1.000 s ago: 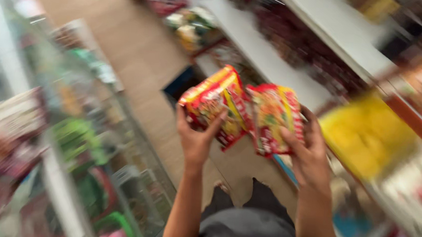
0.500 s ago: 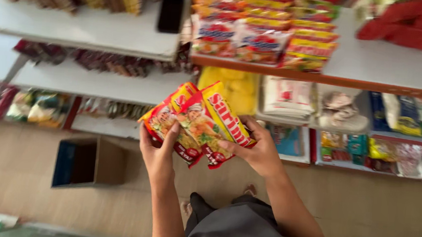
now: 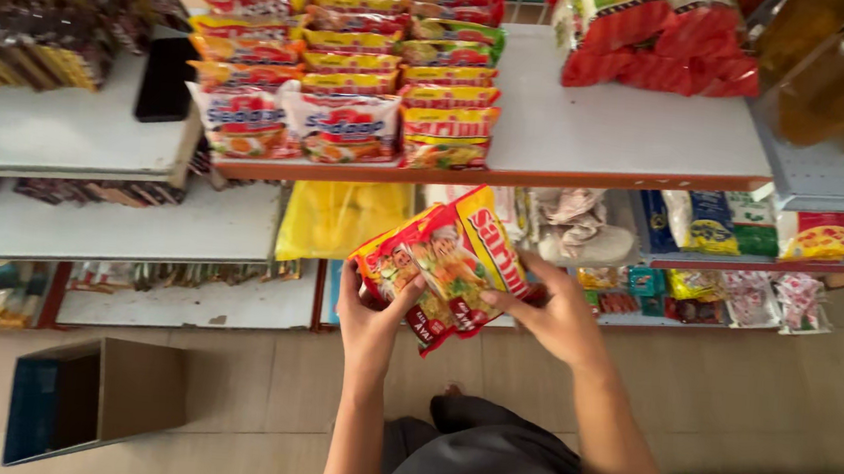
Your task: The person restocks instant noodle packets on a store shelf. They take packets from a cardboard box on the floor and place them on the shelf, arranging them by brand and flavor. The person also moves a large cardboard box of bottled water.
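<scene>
Noodle packets below shelf; box left.

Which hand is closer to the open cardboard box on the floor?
Left. The left hand is up and right of the cardboard box; the right hand is farther right.

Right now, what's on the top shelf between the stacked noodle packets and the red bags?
Nothing: in the head view, the white shelf is bare between the stacked noodle packets and the red bags.

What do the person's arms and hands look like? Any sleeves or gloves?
Both arms are bare as far as the view shows, with no sleeves. The left hand and right hand wear no gloves, and no rings, watch or bracelets can be seen.
</scene>
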